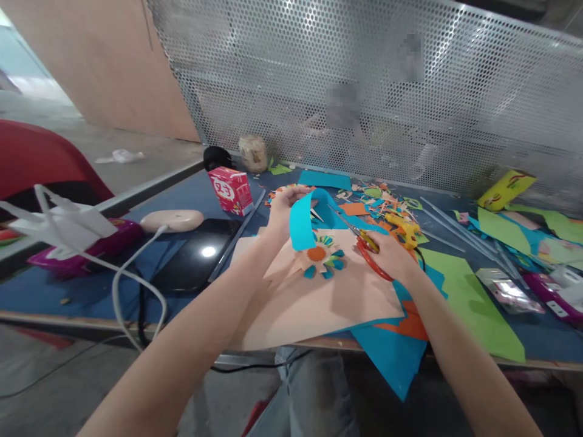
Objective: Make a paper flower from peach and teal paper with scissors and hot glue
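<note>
At eleven o'clock from an orange-centred round paper flower (317,254), my left hand (285,203) pinches a curling blue paper strip (302,224). At three, my right hand (389,252) grasps red-and-yellow-handled metal scissors (362,244).

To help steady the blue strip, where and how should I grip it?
Probably pinch the blue strip by its lower end, from the near side: that end hangs down in front, clear of the left hand above and the scissors to the right.

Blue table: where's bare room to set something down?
Mostly bare: the table's left front, between the purple strip and front edge; and a smaller patch behind the oval device, left of the red box. Crowded: the middle, with peach paper, scraps and scissors, and the right, with green sheets.
</note>
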Demonstrator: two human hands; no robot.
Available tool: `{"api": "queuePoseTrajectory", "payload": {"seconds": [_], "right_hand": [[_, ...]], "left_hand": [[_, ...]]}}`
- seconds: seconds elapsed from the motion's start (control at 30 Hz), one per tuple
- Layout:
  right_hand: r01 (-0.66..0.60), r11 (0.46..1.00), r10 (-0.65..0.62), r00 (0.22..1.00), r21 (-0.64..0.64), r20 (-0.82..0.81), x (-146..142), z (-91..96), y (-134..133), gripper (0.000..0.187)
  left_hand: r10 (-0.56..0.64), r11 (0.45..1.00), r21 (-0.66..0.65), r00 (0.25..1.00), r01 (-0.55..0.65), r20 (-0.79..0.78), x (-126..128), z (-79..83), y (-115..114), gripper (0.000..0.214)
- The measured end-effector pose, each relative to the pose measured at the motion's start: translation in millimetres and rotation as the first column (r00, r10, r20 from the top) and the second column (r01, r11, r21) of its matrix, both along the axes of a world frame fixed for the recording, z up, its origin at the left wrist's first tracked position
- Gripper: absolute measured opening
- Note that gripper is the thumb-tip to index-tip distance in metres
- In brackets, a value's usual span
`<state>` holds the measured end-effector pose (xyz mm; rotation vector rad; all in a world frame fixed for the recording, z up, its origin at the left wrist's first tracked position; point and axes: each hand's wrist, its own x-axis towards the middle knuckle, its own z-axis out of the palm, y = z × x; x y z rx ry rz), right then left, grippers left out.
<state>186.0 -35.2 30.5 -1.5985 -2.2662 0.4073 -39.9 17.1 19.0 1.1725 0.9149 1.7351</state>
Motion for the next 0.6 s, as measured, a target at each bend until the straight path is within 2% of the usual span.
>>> {"api": "queuePoseTrajectory", "payload": {"seconds": [0.27,0.6], "right_hand": [[0.017,0.999,-0.017,1.000,-0.033,0.006,-0.1,1.8,-0.6,0.031],[0.012,1.000,-0.012,1.000,-0.004,0.012,0.9,-0.4,0.0,0.033]], "left_hand": [[0.006,1.000,-0.019,1.000,-0.006,0.022,1.1,0.3,-2.3,0.038],[-0.041,0.998,-0.037,0.999,0.040,-0.021,2.5,7.9,-13.2,0.037]]}}
